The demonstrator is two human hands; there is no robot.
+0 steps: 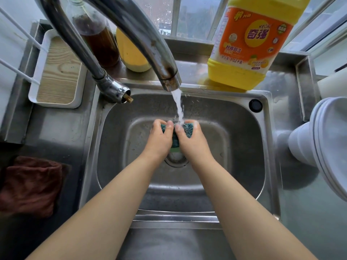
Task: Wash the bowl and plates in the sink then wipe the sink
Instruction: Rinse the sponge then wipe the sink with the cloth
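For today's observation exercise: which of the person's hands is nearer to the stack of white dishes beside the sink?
The right. The right hand grips the sponge nearer the basin's right side, where the white dishes stand on the counter; the left hand grips the sponge's other end, farther away.

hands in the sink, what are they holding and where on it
Both hands, left and right, grip a green scouring sponge, one at each end, under the running tap.

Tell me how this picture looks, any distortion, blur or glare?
Head view: wide-angle bending curves the faucet and detergent bottle; daylight from the window glares softly on the wet sink rim; running water is motion-blurred; hands and sponge look fairly sharp.
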